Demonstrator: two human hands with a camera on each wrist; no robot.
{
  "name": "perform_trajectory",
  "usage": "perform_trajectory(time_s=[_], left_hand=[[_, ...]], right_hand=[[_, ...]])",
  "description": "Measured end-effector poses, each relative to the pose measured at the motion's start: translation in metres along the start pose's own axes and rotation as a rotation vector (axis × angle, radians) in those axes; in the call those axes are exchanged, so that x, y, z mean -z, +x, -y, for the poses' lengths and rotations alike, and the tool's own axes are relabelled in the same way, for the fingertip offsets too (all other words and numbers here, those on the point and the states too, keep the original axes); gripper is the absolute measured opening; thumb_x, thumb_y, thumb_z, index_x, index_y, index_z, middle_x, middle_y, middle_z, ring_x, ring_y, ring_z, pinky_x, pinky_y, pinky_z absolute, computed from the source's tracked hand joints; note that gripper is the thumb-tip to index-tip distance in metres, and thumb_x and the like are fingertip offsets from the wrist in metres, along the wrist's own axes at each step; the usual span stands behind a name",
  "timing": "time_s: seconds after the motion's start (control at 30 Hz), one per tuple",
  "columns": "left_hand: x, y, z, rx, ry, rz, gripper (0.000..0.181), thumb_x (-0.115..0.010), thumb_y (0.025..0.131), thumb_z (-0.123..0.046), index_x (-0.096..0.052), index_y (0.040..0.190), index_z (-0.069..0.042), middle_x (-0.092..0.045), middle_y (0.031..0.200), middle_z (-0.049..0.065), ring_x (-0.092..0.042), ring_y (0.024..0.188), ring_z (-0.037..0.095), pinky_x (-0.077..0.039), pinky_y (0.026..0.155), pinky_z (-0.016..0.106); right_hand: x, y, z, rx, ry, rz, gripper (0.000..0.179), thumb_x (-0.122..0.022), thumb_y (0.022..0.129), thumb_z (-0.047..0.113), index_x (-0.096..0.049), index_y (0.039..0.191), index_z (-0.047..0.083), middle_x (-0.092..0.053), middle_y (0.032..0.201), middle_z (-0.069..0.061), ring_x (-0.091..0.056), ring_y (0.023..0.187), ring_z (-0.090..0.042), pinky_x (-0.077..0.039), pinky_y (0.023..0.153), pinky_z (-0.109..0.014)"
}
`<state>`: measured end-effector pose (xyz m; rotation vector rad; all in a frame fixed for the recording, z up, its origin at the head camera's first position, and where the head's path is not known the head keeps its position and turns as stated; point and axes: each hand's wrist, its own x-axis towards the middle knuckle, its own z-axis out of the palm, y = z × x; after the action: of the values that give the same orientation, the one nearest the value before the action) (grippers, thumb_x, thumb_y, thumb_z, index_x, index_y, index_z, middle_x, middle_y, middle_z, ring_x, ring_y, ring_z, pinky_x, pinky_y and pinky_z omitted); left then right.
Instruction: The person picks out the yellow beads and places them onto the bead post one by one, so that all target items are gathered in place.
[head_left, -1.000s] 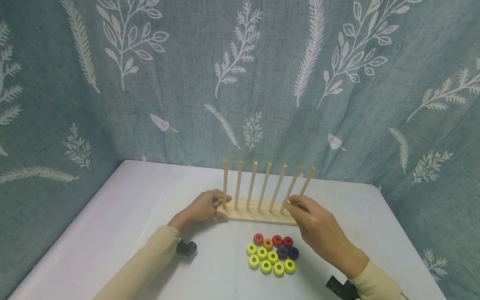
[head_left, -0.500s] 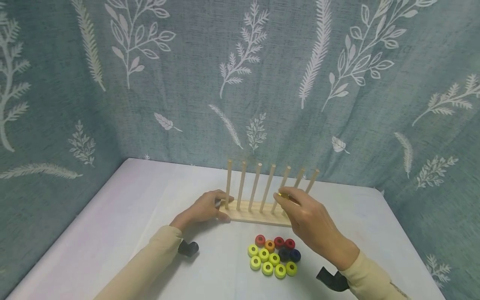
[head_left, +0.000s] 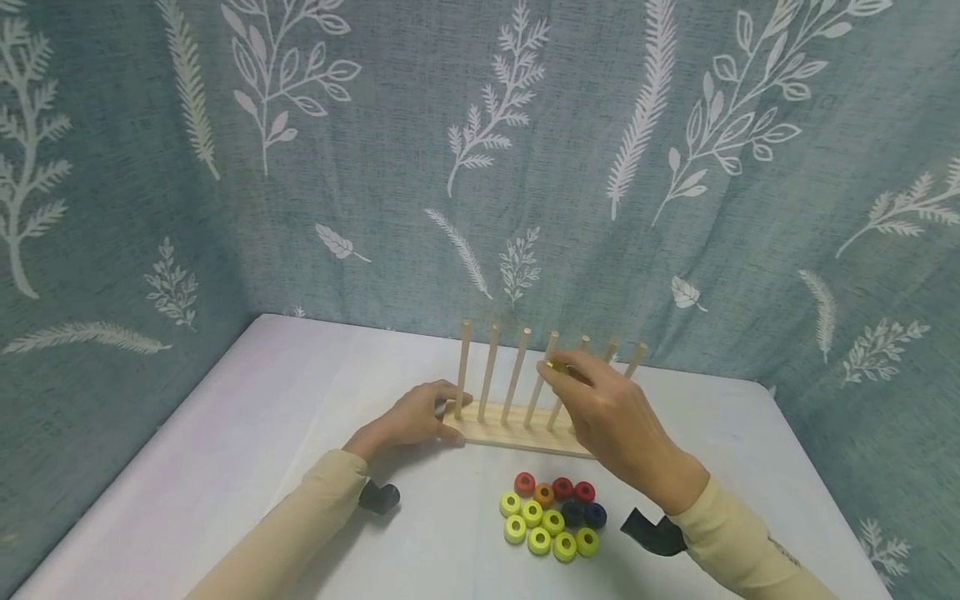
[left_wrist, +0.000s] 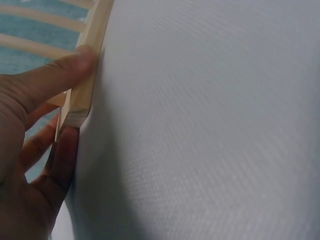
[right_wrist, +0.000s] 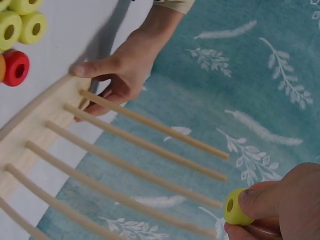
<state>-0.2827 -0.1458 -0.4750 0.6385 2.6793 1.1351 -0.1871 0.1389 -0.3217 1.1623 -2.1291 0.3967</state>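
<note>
My left hand (head_left: 416, 414) grips the left end of a wooden peg rack (head_left: 510, 435), a flat pale base with several upright dowels. In the left wrist view the thumb lies on the base and the fingers curl round its end. Between thumb and fingers my right hand (head_left: 615, 408) pinches a yellow ring (right_wrist: 241, 211), raised to the height of the dowel tops. The right wrist view shows its hole turned toward the dowels (right_wrist: 155, 134), the ring just off their tips. No dowel I can see carries a ring. The right hand hides part of the rack's right side.
In front of the rack, loose rings lie grouped on the white table (head_left: 420, 542): several yellow rings (head_left: 539, 549), red rings (head_left: 525, 491), one orange ring (head_left: 543, 502) and dark blue rings (head_left: 596, 524). A patterned teal curtain (head_left: 390, 167) hangs behind and at both sides.
The right hand has risen and moved left along the dowels, carrying the yellow ring up to their tops. The left hand keeps its grip on the rack. The head view shifted slightly.
</note>
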Motion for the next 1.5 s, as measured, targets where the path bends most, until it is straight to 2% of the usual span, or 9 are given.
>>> perform_trajectory(time_s=[0.23, 0.5, 0.73, 0.93, 1.3, 1.5], left_hand=[[0.001, -0.001, -0.001, -0.014, -0.016, 0.000, 0.063, -0.093, 0.068, -0.022, -0.070, 0.126, -0.016, -0.062, 0.130, 0.003, -0.051, 0.129, 0.031, -0.036, 0.111, 0.053], [0.000, -0.002, -0.005, -0.037, -0.033, 0.025, 0.064, -0.093, 0.068, -0.024, -0.069, 0.127, -0.014, -0.062, 0.130, 0.003, -0.051, 0.129, 0.032, -0.036, 0.110, 0.054], [0.000, -0.002, -0.006, -0.060, -0.039, 0.019, 0.065, -0.092, 0.068, -0.025, -0.068, 0.127, -0.013, -0.063, 0.129, 0.004, -0.052, 0.128, 0.032, -0.036, 0.110, 0.055], [0.000, -0.003, -0.006, -0.078, -0.022, 0.016, 0.065, -0.092, 0.069, -0.027, -0.068, 0.127, -0.013, -0.064, 0.129, 0.003, -0.052, 0.127, 0.032, -0.037, 0.109, 0.056], [0.001, -0.004, -0.001, -0.080, 0.013, 0.021, 0.063, -0.092, 0.070, -0.028, -0.068, 0.127, -0.014, -0.062, 0.131, 0.001, -0.051, 0.129, 0.028, -0.037, 0.110, 0.052], [0.004, -0.005, 0.001, -0.095, -0.006, 0.008, 0.063, -0.092, 0.070, -0.027, -0.068, 0.127, -0.014, -0.063, 0.128, 0.002, -0.053, 0.127, 0.029, -0.038, 0.108, 0.053]], right_hand=[[-0.003, 0.017, 0.002, 0.020, -0.011, 0.004, 0.042, -0.070, 0.079, -0.020, -0.070, 0.116, 0.000, -0.066, 0.110, -0.016, -0.067, 0.096, -0.028, -0.060, 0.075, -0.037], [-0.010, 0.032, 0.002, 0.059, -0.021, 0.007, 0.036, -0.070, 0.081, -0.017, -0.069, 0.114, -0.004, -0.066, 0.111, -0.019, -0.067, 0.096, -0.029, -0.059, 0.079, -0.037], [-0.017, 0.043, -0.003, 0.066, -0.013, -0.011, 0.039, -0.070, 0.083, -0.016, -0.068, 0.119, -0.002, -0.065, 0.110, -0.018, -0.067, 0.093, -0.028, -0.059, 0.073, -0.035], [-0.026, 0.052, -0.006, 0.105, -0.007, -0.050, 0.033, -0.070, 0.083, -0.016, -0.069, 0.113, -0.004, -0.065, 0.108, -0.020, -0.068, 0.092, -0.029, -0.060, 0.074, -0.035], [-0.038, 0.065, -0.008, 0.098, -0.058, 0.005, 0.032, -0.067, 0.085, -0.015, -0.070, 0.115, -0.003, -0.066, 0.111, -0.019, -0.067, 0.093, -0.028, -0.059, 0.072, -0.033], [-0.042, 0.071, -0.010, 0.104, -0.045, 0.017, 0.032, -0.067, 0.085, -0.015, -0.070, 0.115, -0.004, -0.066, 0.111, -0.020, -0.067, 0.092, -0.028, -0.058, 0.071, -0.033]])
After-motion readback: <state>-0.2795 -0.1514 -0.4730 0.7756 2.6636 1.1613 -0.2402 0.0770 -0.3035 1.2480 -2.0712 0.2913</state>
